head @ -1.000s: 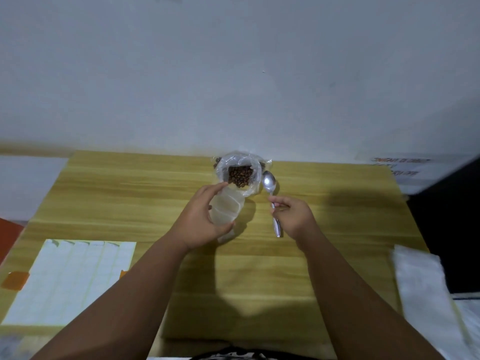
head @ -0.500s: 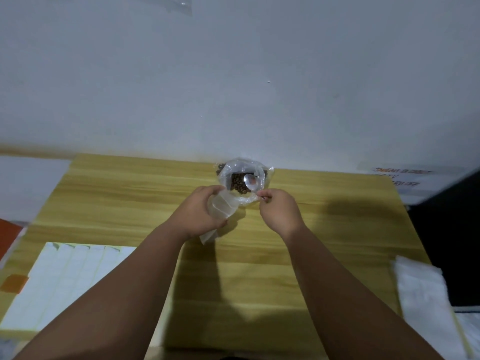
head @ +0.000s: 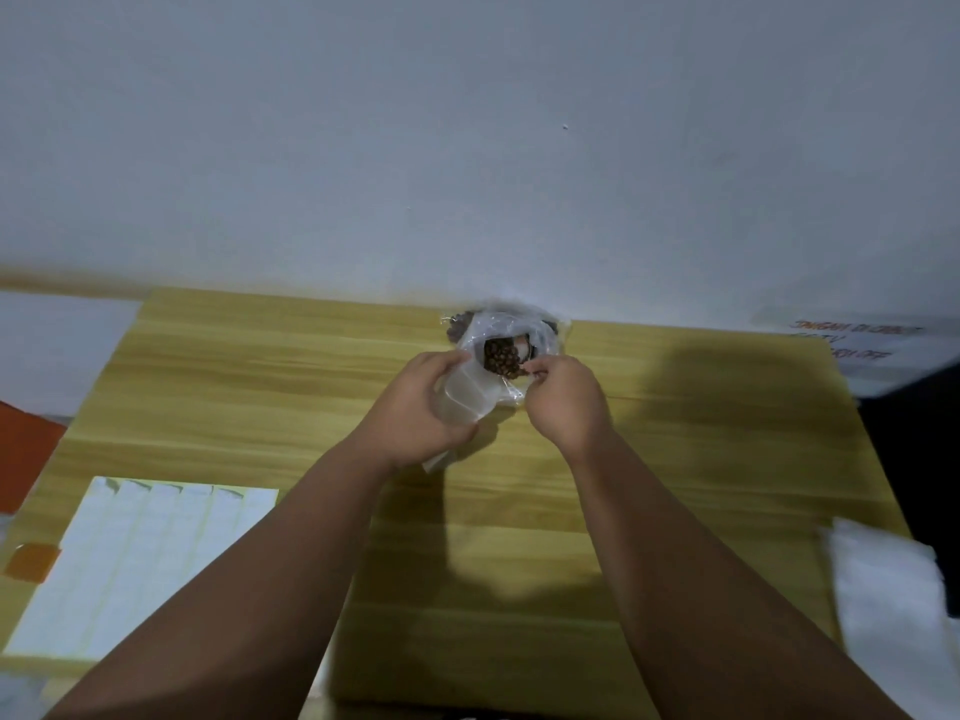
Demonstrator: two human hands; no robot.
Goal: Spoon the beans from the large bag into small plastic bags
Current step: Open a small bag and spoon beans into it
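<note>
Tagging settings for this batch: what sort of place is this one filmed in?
Probably a small home or shop packing spot, not a kitchen: a bare wooden table pushed against a plain white wall, a sheet of blank labels, and a large bag of beans.

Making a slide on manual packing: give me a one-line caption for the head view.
Left hand holds a small plastic bag beside the large bag of beans; right hand reaches in.

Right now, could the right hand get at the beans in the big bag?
Probably yes: the right hand is at the large bag's open mouth, the beans are uncovered, and nothing lies between.
</note>
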